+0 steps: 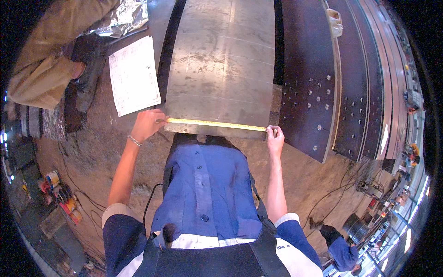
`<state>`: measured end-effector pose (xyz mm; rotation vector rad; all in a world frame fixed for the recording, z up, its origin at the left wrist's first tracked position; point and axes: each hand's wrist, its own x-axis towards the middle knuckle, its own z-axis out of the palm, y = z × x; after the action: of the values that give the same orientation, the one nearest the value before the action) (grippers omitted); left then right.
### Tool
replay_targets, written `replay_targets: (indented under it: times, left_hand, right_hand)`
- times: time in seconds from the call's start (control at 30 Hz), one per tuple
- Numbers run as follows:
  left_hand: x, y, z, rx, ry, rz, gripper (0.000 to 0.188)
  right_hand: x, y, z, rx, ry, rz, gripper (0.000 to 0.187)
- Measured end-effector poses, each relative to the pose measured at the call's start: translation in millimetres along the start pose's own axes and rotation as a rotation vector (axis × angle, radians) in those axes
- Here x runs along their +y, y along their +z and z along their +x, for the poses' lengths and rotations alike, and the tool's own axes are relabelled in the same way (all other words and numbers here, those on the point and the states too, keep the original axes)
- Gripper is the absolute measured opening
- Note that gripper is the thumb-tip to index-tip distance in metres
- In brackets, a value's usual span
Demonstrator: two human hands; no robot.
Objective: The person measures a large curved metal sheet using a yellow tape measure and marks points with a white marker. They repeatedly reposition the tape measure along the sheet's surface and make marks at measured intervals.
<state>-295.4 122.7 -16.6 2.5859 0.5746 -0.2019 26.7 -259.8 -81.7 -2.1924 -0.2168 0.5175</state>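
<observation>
A yellow tape measure (217, 123) is stretched straight across the near end of a long grey steel plate (217, 69). At the plate's left edge my left hand (148, 123) is closed, its fingers pinching that end of the tape. My right hand (275, 141) pinches the tape's other end at the right edge, with the thumb and a finger raised close together. The tape lies on or just over the metal; I cannot tell which. Faint lines run lengthwise and crosswise over the plate's surface.
Left of the plate lies a white paper sheet (134, 76) beside crumpled foil (124, 18). Another person's trousered leg and shoe (90, 69) are at the upper left. Dark steel plates with drilled holes (307, 83) stand on the right. Cables (341, 194) cross the dirt floor.
</observation>
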Motion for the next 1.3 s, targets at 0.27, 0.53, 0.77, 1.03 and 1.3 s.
replay_targets:
  times: [0.27,0.53,0.77,1.03,1.3]
  left_hand:
    - [-4,0,3,-0.035,0.02,-0.015,0.016]
    - [5,-8,5,-0.033,0.02,-0.016,0.019]
    - [0,-6,6,-0.032,0.022,-0.039,0.019]
    - [0,-9,9,-0.051,0.05,-0.031,0.018]
    - [0,-12,9,-0.052,0.028,-0.058,0.019]
  right_hand:
    - [14,6,4,0.01,0.125,0.221,0.017]
    - [1,6,2,-0.017,0.226,0.26,0.026]
    - [18,5,4,-0.092,0.303,0.405,0.034]
    - [17,9,-1,-0.013,0.292,0.472,0.028]
    - [7,8,-2,-0.035,0.26,0.412,0.027]
